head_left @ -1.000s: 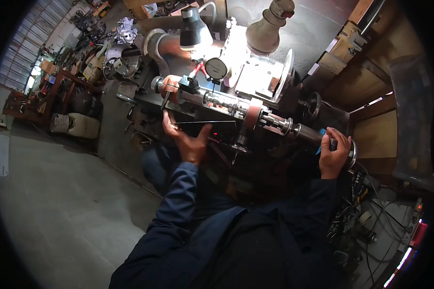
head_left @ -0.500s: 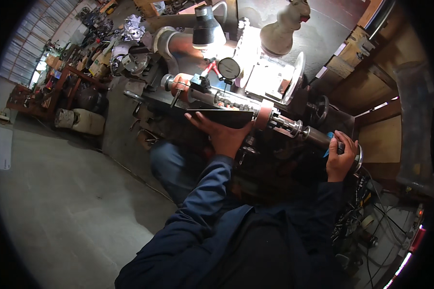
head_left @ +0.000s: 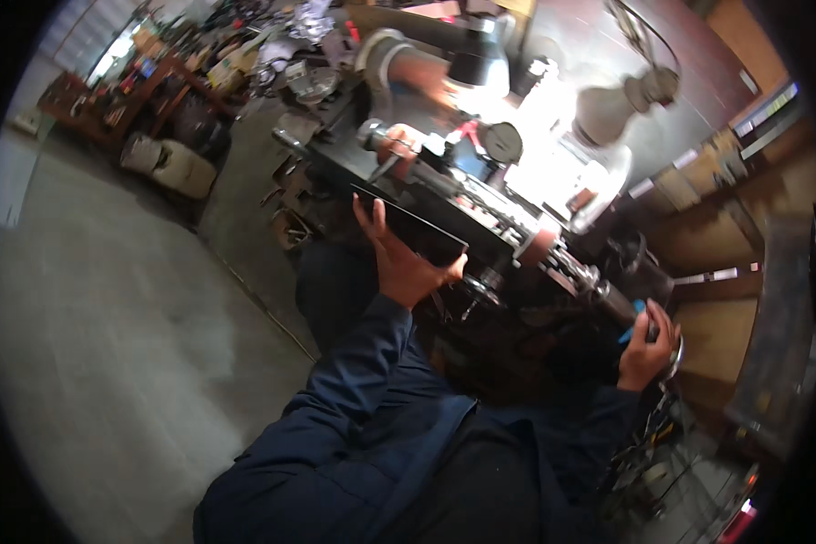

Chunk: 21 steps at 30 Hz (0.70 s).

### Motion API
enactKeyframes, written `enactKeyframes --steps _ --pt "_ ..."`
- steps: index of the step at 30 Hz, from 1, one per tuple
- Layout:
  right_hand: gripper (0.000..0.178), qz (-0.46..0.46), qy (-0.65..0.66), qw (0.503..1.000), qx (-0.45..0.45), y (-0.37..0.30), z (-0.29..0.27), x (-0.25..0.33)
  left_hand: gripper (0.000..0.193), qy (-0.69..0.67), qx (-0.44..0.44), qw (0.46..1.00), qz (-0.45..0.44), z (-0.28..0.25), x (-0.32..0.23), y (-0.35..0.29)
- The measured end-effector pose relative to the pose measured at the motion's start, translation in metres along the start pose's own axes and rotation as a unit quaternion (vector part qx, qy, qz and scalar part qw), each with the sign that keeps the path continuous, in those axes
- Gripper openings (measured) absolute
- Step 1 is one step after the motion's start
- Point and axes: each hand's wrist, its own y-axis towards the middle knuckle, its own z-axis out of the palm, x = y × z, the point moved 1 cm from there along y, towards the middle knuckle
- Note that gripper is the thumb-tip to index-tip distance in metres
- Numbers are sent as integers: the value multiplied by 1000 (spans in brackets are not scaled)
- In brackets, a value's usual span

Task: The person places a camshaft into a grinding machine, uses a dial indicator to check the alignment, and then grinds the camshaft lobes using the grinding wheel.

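My left hand (head_left: pixel 410 270) holds a thin dark rectangular panel (head_left: pixel 415 225), with fingers at its left end and the thumb at its right end. The panel is tilted in front of the machine's long metal shaft (head_left: pixel 485 201), whose surface is blurred and partly glared out. At the right, my right hand (head_left: pixel 648 352) is closed round the dark grip at the outer end of a metal cylinder (head_left: pixel 615 304). Something blue (head_left: pixel 637 313) shows by its fingers. A round dial gauge (head_left: pixel 500 142) stands over the shaft, near an orange-red clamp piece (head_left: pixel 399 143).
A black lamp (head_left: pixel 480 62) lights the machine brightly, and a second pale lamp (head_left: pixel 612 109) hangs farther right. Wooden boards (head_left: pixel 716 331) stand at the right. Cluttered metal parts (head_left: pixel 313 82) and a pale jerrycan (head_left: pixel 168 165) are at the far left.
The view has swung, so the machine appears tilted and shifted right and is blurred. The panel has tipped and moved away from the shaft with my left hand. My right hand keeps its hold.
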Motion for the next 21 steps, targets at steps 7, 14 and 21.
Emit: enactKeyframes --steps 7,14,21 --pt "30 2 -15 999 36 -2 -3 2 146 -60 -54 996 -34 -100 41 28" --pt "33 3 -52 998 42 1 -3 -3 143 32 -239 966 -95 -158 178 56" --pt "34 20 -57 998 24 -3 0 7 145 176 -62 951 -245 -55 356 -58"
